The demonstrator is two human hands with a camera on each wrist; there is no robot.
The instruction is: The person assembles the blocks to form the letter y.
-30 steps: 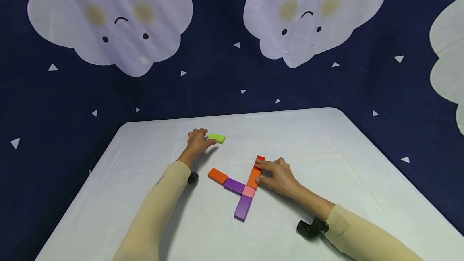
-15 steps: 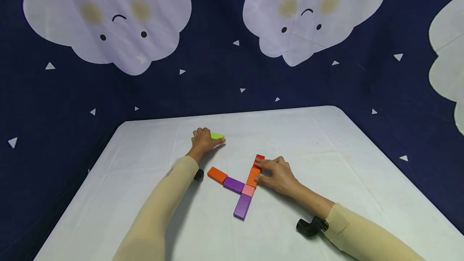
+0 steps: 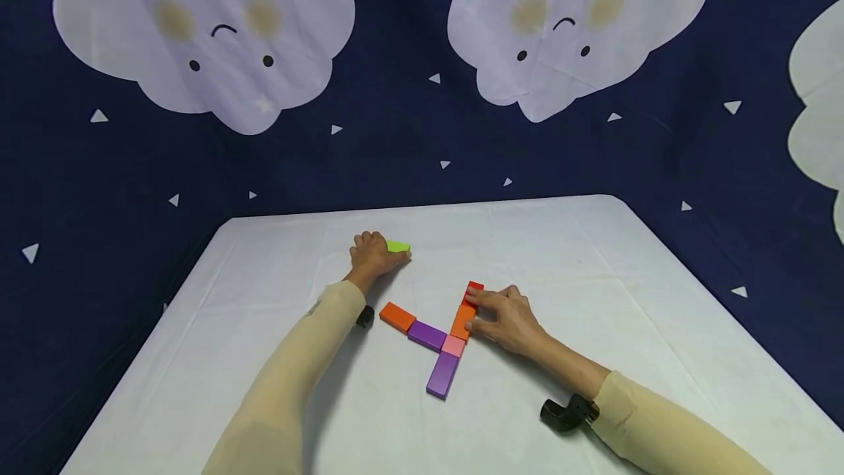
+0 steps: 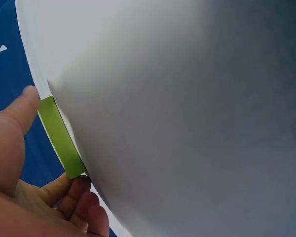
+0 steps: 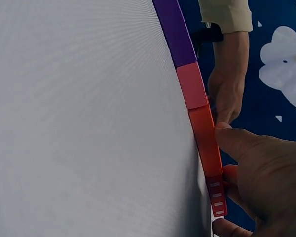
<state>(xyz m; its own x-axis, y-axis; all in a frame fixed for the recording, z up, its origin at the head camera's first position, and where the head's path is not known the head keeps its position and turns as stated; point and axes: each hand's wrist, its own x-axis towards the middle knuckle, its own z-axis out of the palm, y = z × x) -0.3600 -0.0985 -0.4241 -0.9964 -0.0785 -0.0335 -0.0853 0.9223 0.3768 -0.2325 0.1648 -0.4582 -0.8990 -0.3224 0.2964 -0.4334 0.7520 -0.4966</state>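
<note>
In the head view, my left hand [image 3: 374,253] pinches a lime-green block [image 3: 398,246] near the far edge of the table. The left wrist view has its thumb at one end of that block [image 4: 61,137] and curled fingers at the other. My right hand [image 3: 509,319] grips the upper arm of a row of flat blocks: its thumb touches the orange block [image 3: 463,322], and a finger lies over the red block [image 3: 473,289]. The right wrist view places the red block [image 5: 216,195], orange block [image 5: 205,143] and pink block [image 5: 192,85] end to end.
Below the pink block [image 3: 453,345] extends a purple block [image 3: 442,374]. A second purple block [image 3: 427,336] and another orange block [image 3: 398,317] branch off to the left. All lie on a white-covered table [image 3: 593,255], with a dark blue cloud-patterned cloth [image 3: 395,152] behind.
My left hand has moved slightly right and closed around the lime-green block, covering part of it. My right hand and the joined blocks have stayed in place.
</note>
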